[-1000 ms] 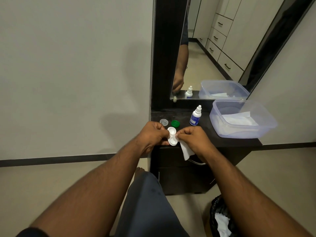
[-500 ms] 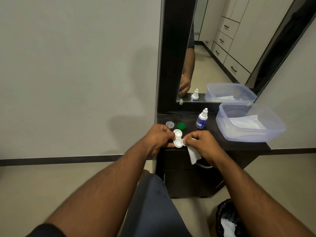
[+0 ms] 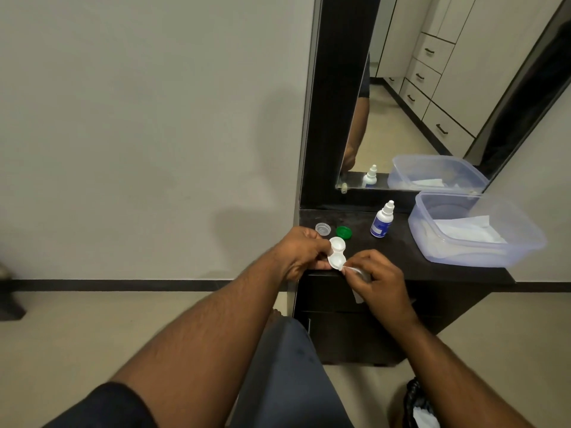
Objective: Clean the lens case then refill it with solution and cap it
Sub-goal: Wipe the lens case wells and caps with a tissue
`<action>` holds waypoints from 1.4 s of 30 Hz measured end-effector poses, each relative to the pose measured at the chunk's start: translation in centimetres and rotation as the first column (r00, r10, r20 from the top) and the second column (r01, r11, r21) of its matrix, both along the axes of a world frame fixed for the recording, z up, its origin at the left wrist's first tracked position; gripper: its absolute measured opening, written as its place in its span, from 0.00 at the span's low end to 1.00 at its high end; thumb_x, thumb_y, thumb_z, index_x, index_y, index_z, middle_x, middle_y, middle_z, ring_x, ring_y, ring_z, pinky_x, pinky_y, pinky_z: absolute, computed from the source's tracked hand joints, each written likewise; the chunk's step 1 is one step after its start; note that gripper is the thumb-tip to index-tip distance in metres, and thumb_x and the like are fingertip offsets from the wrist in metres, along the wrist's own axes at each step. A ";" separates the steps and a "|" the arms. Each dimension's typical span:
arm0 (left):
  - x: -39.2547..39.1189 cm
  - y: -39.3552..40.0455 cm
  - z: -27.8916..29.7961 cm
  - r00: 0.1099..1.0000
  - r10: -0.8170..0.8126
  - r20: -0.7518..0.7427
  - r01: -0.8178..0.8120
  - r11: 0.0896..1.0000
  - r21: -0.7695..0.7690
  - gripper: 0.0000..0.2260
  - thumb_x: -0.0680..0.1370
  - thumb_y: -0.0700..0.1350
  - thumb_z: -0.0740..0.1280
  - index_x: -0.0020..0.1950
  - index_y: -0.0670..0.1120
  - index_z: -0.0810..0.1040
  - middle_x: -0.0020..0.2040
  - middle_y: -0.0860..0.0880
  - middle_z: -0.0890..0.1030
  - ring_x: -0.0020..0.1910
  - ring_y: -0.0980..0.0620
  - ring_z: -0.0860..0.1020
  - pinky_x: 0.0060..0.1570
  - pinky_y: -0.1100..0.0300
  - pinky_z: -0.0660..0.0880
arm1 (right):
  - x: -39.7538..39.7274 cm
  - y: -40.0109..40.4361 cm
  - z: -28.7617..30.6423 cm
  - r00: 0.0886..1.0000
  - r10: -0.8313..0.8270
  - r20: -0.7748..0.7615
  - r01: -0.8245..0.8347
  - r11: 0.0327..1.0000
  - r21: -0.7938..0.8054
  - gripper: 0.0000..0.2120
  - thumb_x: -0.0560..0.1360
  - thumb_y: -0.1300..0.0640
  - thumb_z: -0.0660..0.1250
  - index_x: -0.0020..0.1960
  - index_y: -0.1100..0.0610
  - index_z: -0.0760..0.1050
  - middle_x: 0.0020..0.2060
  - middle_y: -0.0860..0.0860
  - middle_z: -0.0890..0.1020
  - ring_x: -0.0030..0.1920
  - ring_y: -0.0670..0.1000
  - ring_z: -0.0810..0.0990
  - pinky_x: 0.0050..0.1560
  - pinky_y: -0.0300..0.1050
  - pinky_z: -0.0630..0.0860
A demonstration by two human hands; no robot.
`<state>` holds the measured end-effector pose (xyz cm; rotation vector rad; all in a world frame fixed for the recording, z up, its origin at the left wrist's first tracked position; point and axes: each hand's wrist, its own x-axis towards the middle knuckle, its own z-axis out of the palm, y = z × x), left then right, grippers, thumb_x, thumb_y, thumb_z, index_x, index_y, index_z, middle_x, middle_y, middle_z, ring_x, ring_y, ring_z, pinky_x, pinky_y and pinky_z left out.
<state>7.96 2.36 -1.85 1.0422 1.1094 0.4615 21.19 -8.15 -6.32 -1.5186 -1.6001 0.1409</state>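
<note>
My left hand (image 3: pixel 301 253) grips a white two-well lens case (image 3: pixel 337 253) by its left side, above the front edge of the dark dresser top (image 3: pixel 401 267). Both wells face up and are uncapped. My right hand (image 3: pixel 378 281) pinches a white tissue (image 3: pixel 358 293) just right of the case's near well, with the tissue hanging below the fingers. A clear cap (image 3: pixel 323 228) and a green cap (image 3: pixel 344 232) lie on the dresser behind the case. A small white solution bottle (image 3: pixel 382 219) with a blue label stands upright further right.
A clear plastic tub (image 3: pixel 525 245) holding white tissues sits at the right of the dresser. A mirror (image 3: pixel 417 88) in a dark frame rises behind. A black bin (image 3: pixel 417 403) with white waste stands on the floor at lower right. My knee is below the hands.
My right hand with the tissue has drawn back from the case's near well toward the right and down. The left hand keeps its hold on the case. The camera view has shifted left.
</note>
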 end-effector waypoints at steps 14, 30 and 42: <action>0.0 0.0 0.2 1.000 0.005 0.018 -0.004 1.000 -0.027 0.04 0.74 0.31 0.68 0.41 0.38 0.76 0.50 0.37 0.81 0.40 0.45 0.84 0.31 0.60 0.81 | 0.5 0.1 -0.1 0.997 0.011 0.071 -0.014 0.999 0.035 0.06 0.68 0.69 0.73 0.43 0.61 0.81 0.42 0.51 0.80 0.46 0.41 0.77 0.49 0.29 0.71; -0.1 0.2 0.2 0.999 -0.053 -0.006 0.053 0.999 0.002 0.08 0.74 0.30 0.67 0.37 0.39 0.75 0.43 0.40 0.80 0.35 0.48 0.83 0.29 0.62 0.80 | 3.1 1.3 3.4 0.788 0.343 0.510 -0.306 0.939 -0.159 0.05 0.71 0.61 0.71 0.46 0.59 0.81 0.44 0.53 0.82 0.45 0.50 0.81 0.43 0.43 0.80; 0.0 0.4 -0.1 0.997 -0.073 -0.006 0.073 0.997 0.001 0.11 0.73 0.29 0.67 0.33 0.40 0.73 0.40 0.41 0.80 0.37 0.47 0.83 0.39 0.56 0.83 | 2.3 0.8 2.9 0.831 0.304 0.465 -0.272 0.953 -0.138 0.05 0.72 0.60 0.67 0.44 0.61 0.81 0.42 0.54 0.82 0.42 0.52 0.80 0.42 0.46 0.78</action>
